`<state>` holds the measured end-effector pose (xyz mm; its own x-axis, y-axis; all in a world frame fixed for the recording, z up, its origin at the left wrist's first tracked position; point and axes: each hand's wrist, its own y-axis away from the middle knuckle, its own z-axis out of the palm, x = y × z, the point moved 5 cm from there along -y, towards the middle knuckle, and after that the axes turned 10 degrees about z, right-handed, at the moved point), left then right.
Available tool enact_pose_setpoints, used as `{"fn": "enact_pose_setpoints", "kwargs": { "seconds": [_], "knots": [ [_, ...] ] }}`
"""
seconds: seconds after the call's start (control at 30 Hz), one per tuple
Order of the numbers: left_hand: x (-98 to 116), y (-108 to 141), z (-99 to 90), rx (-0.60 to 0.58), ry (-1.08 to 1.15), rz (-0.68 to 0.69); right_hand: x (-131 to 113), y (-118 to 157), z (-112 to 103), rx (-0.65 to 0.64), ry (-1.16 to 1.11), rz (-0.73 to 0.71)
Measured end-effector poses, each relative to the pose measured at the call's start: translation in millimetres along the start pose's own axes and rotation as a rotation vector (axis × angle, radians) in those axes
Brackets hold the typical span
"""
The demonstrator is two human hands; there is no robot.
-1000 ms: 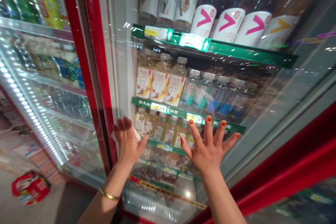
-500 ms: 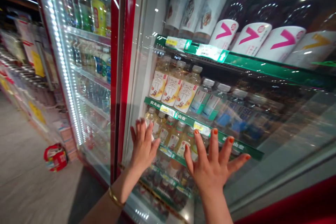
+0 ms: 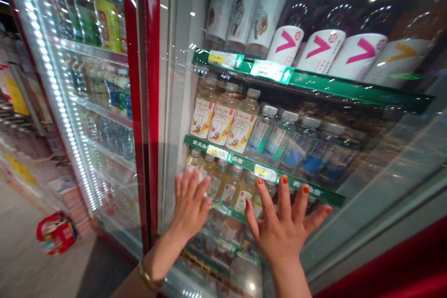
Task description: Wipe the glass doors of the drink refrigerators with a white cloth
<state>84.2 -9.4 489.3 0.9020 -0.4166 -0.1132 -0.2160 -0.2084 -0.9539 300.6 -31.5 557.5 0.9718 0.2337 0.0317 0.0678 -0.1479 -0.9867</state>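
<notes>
My left hand (image 3: 191, 207) lies flat towards the glass door of a drinks fridge, its fingers stretched out and slightly blurred. A small white patch, perhaps tissue or cloth, shows beside its fingertips; most of it is hidden. My right hand (image 3: 282, 228) is spread wide on or just before the same glass, fingers apart, with nothing visible in it. Behind the glass, near both hands, stand small bottles of pale yellow drink (image 3: 228, 188). On the shelf above are tea bottles with white and yellow labels (image 3: 220, 118) and clear bottles with blue-green labels (image 3: 277, 139).
Large bottles with a pink V (image 3: 321, 51) fill the top shelf. A red door frame (image 3: 152, 79) divides this fridge from a second lit fridge (image 3: 101, 51) at left. A red bag-like item (image 3: 57, 233) lies on the floor by stacked goods.
The view has turned slightly right, so the fridges and shelves sit further left. Against the shelves, my left hand has shifted right and a little down. My right hand stays spread.
</notes>
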Motion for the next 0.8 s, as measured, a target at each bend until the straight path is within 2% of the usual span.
{"fn": "enact_pose_setpoints", "kwargs": {
  "seconds": [0.07, 0.1, 0.17, 0.23, 0.3, 0.37, 0.43, 0.47, 0.5, 0.57, 0.63, 0.67, 0.73, 0.8],
  "knots": [
    [-37, -8, -5.5, 0.050, -0.024, -0.167, -1, -1, 0, 0.015, 0.010, -0.007],
    [-48, -20, -7.6, 0.069, -0.021, -0.220, -2, -1, 0, 0.022, 0.014, -0.003],
    [-52, -49, -10.3, 0.098, -0.003, -0.281, -2, -1, 0, 0.024, 0.016, 0.012],
    [-35, -74, -9.8, 0.101, 0.020, -0.266, -1, 0, 1, 0.014, 0.007, 0.025],
    [-5, -81, -6.6, 0.080, 0.031, -0.130, 0, 2, 2, 0.009, -0.010, 0.037],
    [21, -66, -2.3, 0.037, 0.031, 0.080, 1, 3, 2, 0.012, -0.020, 0.040],
    [24, -37, 0.7, -0.011, 0.017, 0.207, 1, 2, 2, 0.016, -0.017, 0.032],
    [14, -25, 0.6, -0.020, 0.005, 0.181, 1, 2, 1, 0.018, -0.014, 0.025],
    [-3, -16, -1.4, -0.003, -0.009, 0.091, 0, 1, 1, 0.018, -0.011, 0.019],
    [-43, -13, -9.0, 0.091, -0.035, -0.168, -1, -1, 0, 0.025, -0.008, 0.014],
    [-68, -30, -16.3, 0.195, -0.047, -0.338, -2, -2, -1, 0.037, -0.002, 0.012],
    [-70, -44, -17.7, 0.220, -0.044, -0.367, -3, -3, -1, 0.042, 0.001, 0.011],
    [-51, -75, -15.1, 0.199, -0.019, -0.311, -2, -3, -1, 0.039, 0.004, 0.010],
    [-13, -91, -8.8, 0.136, 0.004, -0.129, -2, -2, 0, 0.029, 0.000, 0.009]
  ]
}}
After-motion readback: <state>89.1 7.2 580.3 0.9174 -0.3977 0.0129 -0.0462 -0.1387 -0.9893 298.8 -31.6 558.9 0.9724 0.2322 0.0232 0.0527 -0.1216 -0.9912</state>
